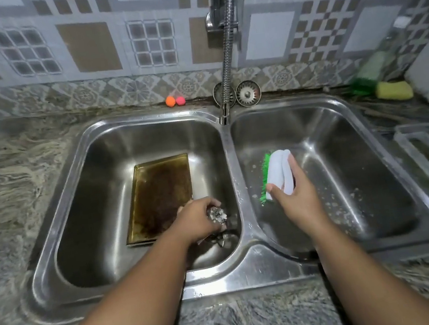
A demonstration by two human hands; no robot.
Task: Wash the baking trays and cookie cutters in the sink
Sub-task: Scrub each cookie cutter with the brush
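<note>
Cookie cutters (217, 213) of thin bright metal lie bunched in the near right corner of the left basin (91, 206). The left hand (198, 220) reaches down from above with its fingers curled round one of them. A few more show just below the hand, too blurred to tell their shapes. They are probably light and stiff, yet easy to bend, with thin edges that could nick a finger. Wet, they would slip, so the outer wall is the safer place to hold them, not the cutting edge. The baking tray (158, 197) lies flat on the floor of the same basin, its near right corner just beside the left hand. Its middle is dark with baked-on residue and its shallow walls are golden. It looks rigid, not heavy and likely greasy. The raised rim along a short edge seems the best hold, with the tray tilted against the basin wall for scrubbing. The right hand (298, 197) clasps the white back of a scrub brush (277, 173). The brush's green bristles face left, over the left part of the right basin (372, 168), which is flecked with pale specks. The faucet hose (227, 38) hangs above the divider, and no water is visible. Two sink strainers (248, 93) stand at the back rim, with two small balls (175, 101), one orange and one pink, to their left. A yellow sponge (394, 90) lies at the far right of the countertop (7, 189).
</note>
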